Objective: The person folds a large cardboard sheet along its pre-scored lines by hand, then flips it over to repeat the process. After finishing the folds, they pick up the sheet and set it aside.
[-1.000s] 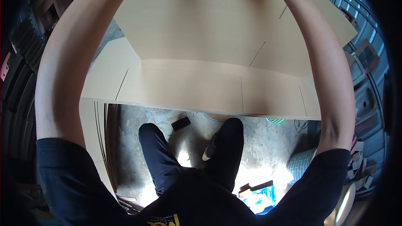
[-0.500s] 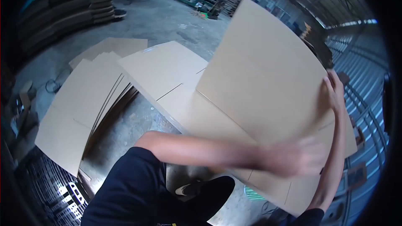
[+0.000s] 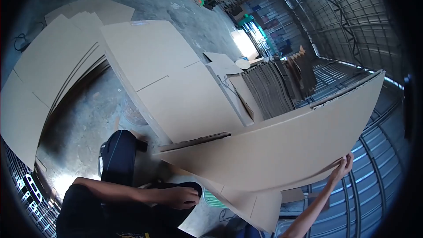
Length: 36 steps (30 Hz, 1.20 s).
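Observation:
A large folded cardboard sheet (image 3: pixel 282 150) stands on its long side across the work surface, its slotted upper edge rising toward the right. My right hand (image 3: pixel 343 167) grips its lower right edge, fingers wrapped round the board. My left hand (image 3: pixel 183 197) is curled closed above my dark-clothed leg, apart from the sheet; whatever it may hold is hidden. Beyond the folded sheet, a flat stack of slotted cardboard (image 3: pixel 176 83) extends away from me.
More fanned-out cardboard sheets (image 3: pixel 53 61) lie to the left. Bundled cardboard (image 3: pixel 269 86) stands behind the stack. A corrugated metal wall (image 3: pixel 374 163) runs along the right. A green striped item (image 3: pixel 213 198) sits low near my leg. Concrete floor (image 3: pixel 92 119) shows between the stacks.
The raised sheet panel has come down toward me and now stands folded lengthwise. My left hand has left the board and drawn back to my leg. The view has turned right.

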Motion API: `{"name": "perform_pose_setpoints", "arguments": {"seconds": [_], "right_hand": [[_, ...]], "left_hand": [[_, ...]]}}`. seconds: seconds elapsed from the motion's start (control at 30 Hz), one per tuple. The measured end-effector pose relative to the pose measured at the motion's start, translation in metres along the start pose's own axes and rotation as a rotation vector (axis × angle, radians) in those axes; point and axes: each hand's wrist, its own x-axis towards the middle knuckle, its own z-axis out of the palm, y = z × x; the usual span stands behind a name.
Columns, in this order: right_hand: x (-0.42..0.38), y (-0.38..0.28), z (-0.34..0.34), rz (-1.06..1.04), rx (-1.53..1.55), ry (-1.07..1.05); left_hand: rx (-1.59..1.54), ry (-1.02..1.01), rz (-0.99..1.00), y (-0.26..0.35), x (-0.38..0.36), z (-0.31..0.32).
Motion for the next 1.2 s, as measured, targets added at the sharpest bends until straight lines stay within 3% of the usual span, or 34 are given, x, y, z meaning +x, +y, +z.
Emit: {"name": "perform_pose_setpoints", "arguments": {"seconds": [0.93, 1.07, 1.2], "right_hand": [[-0.011, -0.024, -0.014, -0.014, -0.063, -0.004], [-0.006, -0.024, -0.013, -0.014, -0.098, -0.095], [0.003, -0.045, 0.001, 0.117, -0.011, -0.199]], "left_hand": [[-0.074, -0.131, -0.178, -0.011, -0.033, 0.035], [-0.086, -0.138, -0.19, -0.007, -0.033, 0.032], [-0.141, -0.103, -0.188, -0.007, -0.028, 0.029]]}}
